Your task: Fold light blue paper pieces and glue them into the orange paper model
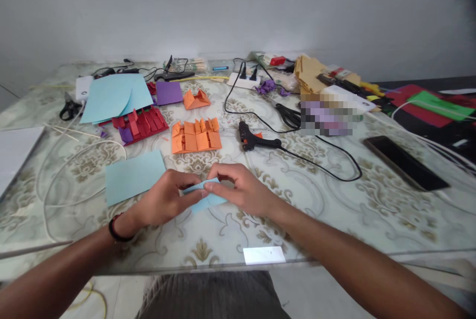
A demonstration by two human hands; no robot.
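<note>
Between my two hands, near the front of the table, is a small piece of light blue paper [210,202] with a folded upper edge. My left hand [169,195] pinches its left side between thumb and fingers. On the other side, my right hand [240,187] grips the fold, its thumb meeting my left thumb near the middle. A flat light blue sheet [134,176] lies just left of my left hand. Beyond my hands sit a folded orange paper piece [196,136] and a folded red paper piece [139,126].
A hot glue gun [256,139] lies beyond my right hand, its black cord looping rightward. Scissors [288,115], a power strip [243,81] and a phone [405,162] are farther right. Light blue sheets [115,95] and a white cable [46,205] lie to the left.
</note>
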